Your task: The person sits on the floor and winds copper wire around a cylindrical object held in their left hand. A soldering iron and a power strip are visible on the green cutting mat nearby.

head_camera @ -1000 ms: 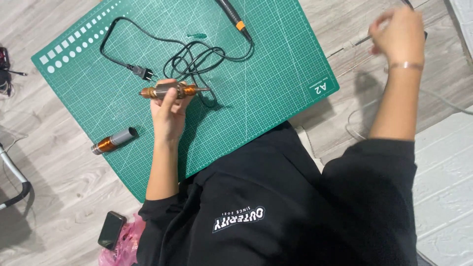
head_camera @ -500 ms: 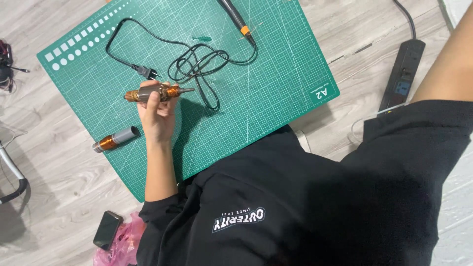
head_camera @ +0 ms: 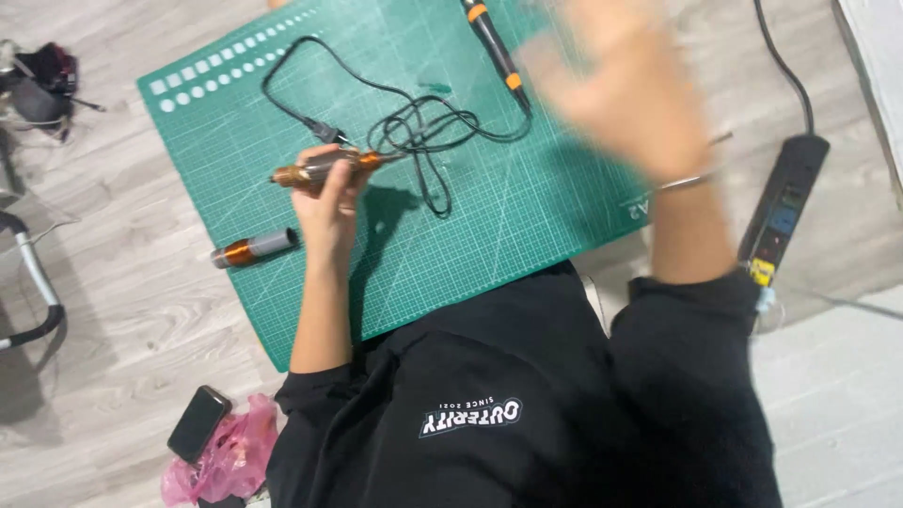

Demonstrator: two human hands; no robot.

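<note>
Two hands differ: left hand (head_camera: 329,202) clamps the copper handpiece (head_camera: 324,169), best kept level, while blurred right hand (head_camera: 625,89) hangs open above the cord (head_camera: 423,127).

Glossy copper-toned metal tool (head_camera: 324,169), matt mat (head_camera: 527,216)

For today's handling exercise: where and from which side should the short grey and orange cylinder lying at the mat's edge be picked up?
Probably best to grip the short cylinder across its grey middle, coming from above with fingers on its two long sides. It lies flat on the green mat's left edge, apart from the left hand and the cable, so nothing blocks that approach.
</note>
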